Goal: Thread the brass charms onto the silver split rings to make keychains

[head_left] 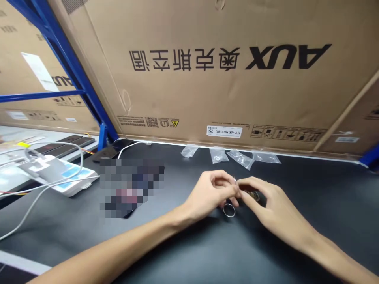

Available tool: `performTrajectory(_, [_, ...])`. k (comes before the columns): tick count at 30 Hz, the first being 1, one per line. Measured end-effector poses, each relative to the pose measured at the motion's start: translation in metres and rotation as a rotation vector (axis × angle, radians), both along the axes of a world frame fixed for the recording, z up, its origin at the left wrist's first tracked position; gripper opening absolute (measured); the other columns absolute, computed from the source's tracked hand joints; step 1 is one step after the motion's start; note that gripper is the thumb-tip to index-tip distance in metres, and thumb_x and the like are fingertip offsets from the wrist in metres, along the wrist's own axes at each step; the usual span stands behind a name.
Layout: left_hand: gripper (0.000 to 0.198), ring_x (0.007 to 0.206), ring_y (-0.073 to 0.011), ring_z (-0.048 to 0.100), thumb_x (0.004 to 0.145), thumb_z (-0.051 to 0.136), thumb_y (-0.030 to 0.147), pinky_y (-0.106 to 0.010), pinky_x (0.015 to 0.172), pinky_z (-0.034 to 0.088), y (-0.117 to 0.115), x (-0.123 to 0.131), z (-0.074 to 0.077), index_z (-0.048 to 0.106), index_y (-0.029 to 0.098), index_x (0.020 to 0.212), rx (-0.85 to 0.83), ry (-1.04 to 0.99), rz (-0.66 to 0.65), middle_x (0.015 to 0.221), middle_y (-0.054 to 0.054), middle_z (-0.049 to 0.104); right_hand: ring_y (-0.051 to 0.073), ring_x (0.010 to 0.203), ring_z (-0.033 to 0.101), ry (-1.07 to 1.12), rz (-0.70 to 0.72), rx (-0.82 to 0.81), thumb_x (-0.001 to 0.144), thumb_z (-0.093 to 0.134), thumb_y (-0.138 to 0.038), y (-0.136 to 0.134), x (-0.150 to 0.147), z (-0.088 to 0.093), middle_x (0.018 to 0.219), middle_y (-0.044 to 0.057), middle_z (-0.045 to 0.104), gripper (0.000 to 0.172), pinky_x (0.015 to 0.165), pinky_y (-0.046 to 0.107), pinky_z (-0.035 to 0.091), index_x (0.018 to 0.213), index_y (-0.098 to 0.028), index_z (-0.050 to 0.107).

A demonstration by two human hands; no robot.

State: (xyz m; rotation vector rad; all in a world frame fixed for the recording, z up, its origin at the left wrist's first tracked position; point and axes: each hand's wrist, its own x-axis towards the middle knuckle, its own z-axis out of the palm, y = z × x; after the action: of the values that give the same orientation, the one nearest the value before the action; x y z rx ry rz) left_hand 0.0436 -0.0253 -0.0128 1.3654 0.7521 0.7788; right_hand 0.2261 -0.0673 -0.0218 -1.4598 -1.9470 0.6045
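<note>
Black desk (331,225) fills the near field, with both bare forearms reaching in over it from the bottom edge. At about 7 o'clock from where the fingertips meet, a bright metal ring (229,210) rests on the desk just beside the left hand (209,193). Both hands are curled inward and closed to a pinch: the left fingers (225,182) bend toward the right fingertips (241,185), but whatever lies between them is too small or hidden to tell. The right hand (274,207) arches over a small cluster of brass-coloured metal pieces (253,195), partly covering them. Going by their look, the ring and these pieces should be light, stiff and smooth, and perhaps slippery against the skin, so pinching the ring's outer rim from two sides seems the surest hold. Farther off at 12 o'clock, clear plastic bags (218,155) lie in a loose row along the desk's back edge. At 9 o'clock sits a pixelated, unreadable patch (132,187), and beyond it, toward 10 o'clock, a white pad with blue panels (63,173) lies tangled with white cables (26,209). Behind everything, a large cardboard AUX air-conditioner carton (227,94) stands upside down beside a blue steel rack (68,67).
</note>
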Motion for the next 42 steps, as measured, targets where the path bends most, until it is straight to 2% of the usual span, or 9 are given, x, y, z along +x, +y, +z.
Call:
performTrajectory(4, [0.017, 0.051, -0.0064, 0.052, 0.079, 0.070, 0.027, -0.016, 0.046, 0.036, -0.002, -0.001, 0.001, 0.063, 0.012, 0.082, 0.006, -0.009, -0.043, 0.060, 0.001, 0.059, 0.021, 0.092, 0.065, -0.009, 0.007, 0.027, 0.096, 0.049, -0.036, 0.000, -0.001, -0.003, 0.109, 0.006, 0.071, 0.025, 0.083, 0.036, 0.049, 0.109, -0.024, 0.067])
performTrajectory(9, [0.024, 0.057, -0.0104, 0.058, 0.081, 0.070, 0.037, -0.020, 0.051, 0.045, -0.002, -0.001, 0.001, 0.063, 0.013, 0.082, -0.001, -0.055, -0.079, 0.069, -0.004, 0.067, 0.021, 0.096, 0.065, 0.068, 0.052, 0.017, 0.096, 0.050, -0.037, 0.000, 0.000, -0.001, 0.110, 0.004, 0.070, 0.025, 0.086, 0.034, 0.048, 0.114, -0.025, 0.064])
performTrajectory(12, [0.028, 0.058, -0.0107, 0.059, 0.081, 0.070, 0.041, -0.020, 0.051, 0.046, -0.003, 0.000, 0.002, 0.066, 0.013, 0.082, 0.006, -0.062, -0.076, 0.072, -0.006, 0.069, 0.020, 0.089, 0.064, 0.067, 0.087, 0.034, 0.098, 0.048, -0.036, 0.000, -0.001, 0.002, 0.100, 0.002, 0.071, 0.022, 0.082, 0.032, 0.048, 0.100, -0.025, 0.067])
performTrajectory(15, [0.029, 0.062, -0.0118, 0.061, 0.078, 0.074, 0.039, -0.018, 0.051, 0.045, -0.003, 0.000, 0.002, 0.068, 0.011, 0.082, -0.007, -0.074, -0.064, 0.071, -0.006, 0.069, 0.018, 0.081, 0.063, 0.040, 0.094, 0.068, 0.098, 0.047, -0.035, -0.001, -0.001, 0.002, 0.092, 0.001, 0.071, 0.026, 0.078, 0.030, 0.047, 0.087, -0.024, 0.067])
performTrajectory(21, [0.025, 0.056, -0.0091, 0.061, 0.081, 0.072, 0.034, -0.014, 0.044, 0.038, 0.001, -0.003, 0.002, 0.068, 0.010, 0.086, -0.083, -0.075, -0.083, 0.066, -0.004, 0.067, 0.020, 0.087, 0.067, -0.050, -0.010, 0.167, 0.095, 0.051, -0.037, 0.001, 0.004, -0.004, 0.099, 0.002, 0.073, 0.022, 0.080, 0.033, 0.050, 0.102, -0.025, 0.070])
performTrajectory(25, [0.026, 0.070, -0.0154, 0.071, 0.082, 0.071, 0.035, -0.014, 0.043, 0.039, 0.003, -0.005, -0.001, 0.068, 0.010, 0.084, -0.114, -0.139, -0.135, 0.079, -0.006, 0.066, 0.019, 0.086, 0.068, -0.101, 0.008, 0.292, 0.096, 0.052, -0.032, 0.002, 0.009, -0.007, 0.098, 0.002, 0.073, 0.020, 0.078, 0.031, 0.051, 0.103, -0.025, 0.069])
performTrajectory(29, [0.023, 0.074, -0.0190, 0.073, 0.083, 0.069, 0.032, -0.015, 0.042, 0.041, 0.003, -0.005, -0.003, 0.069, 0.010, 0.085, -0.140, -0.178, -0.169, 0.078, -0.006, 0.067, 0.017, 0.085, 0.067, -0.119, 0.063, 0.370, 0.097, 0.051, -0.028, 0.002, 0.010, -0.006, 0.098, 0.001, 0.071, 0.018, 0.078, 0.029, 0.050, 0.103, -0.025, 0.067])
performTrajectory(37, [0.025, 0.065, -0.0182, 0.072, 0.080, 0.070, 0.035, -0.018, 0.046, 0.049, 0.002, -0.005, -0.001, 0.067, 0.011, 0.077, -0.138, -0.125, -0.162, 0.069, -0.003, 0.066, 0.019, 0.084, 0.065, -0.206, 0.094, 0.362, 0.098, 0.046, -0.026, -0.001, 0.009, -0.006, 0.101, 0.006, 0.068, 0.021, 0.080, 0.033, 0.049, 0.106, -0.023, 0.065])
performTrajectory(42, [0.022, 0.062, -0.0170, 0.070, 0.077, 0.071, 0.033, -0.015, 0.040, 0.045, 0.004, -0.005, 0.002, 0.063, 0.012, 0.075, -0.060, 0.012, -0.132, 0.067, -0.003, 0.062, 0.020, 0.084, 0.063, -0.250, 0.107, 0.371, 0.098, 0.044, -0.025, 0.000, 0.012, -0.008, 0.102, 0.007, 0.067, 0.024, 0.080, 0.035, 0.047, 0.109, -0.022, 0.065])
